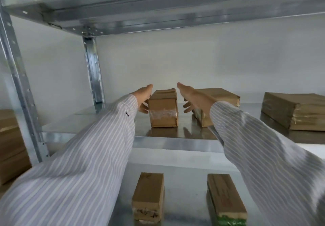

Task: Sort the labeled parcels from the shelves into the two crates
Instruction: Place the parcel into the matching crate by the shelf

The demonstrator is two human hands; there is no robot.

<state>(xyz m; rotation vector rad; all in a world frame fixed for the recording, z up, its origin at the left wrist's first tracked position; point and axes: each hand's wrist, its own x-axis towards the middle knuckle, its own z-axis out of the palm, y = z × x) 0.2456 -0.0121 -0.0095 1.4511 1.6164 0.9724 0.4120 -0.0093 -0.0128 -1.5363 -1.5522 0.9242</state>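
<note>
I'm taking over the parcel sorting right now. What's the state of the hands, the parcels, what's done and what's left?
Left hand: open, fingers against the left side of the small parcel on the middle shelf.
Right hand: open, just right of that parcel, apparently not touching it.
Other parcels: a flat parcel behind the right hand, a stack far right, and a left parcel and right parcel on the lower shelf.
Crates: not in view.
Done: cannot tell.
Left: grip the small parcel, crate it by label, then the rest.
</note>
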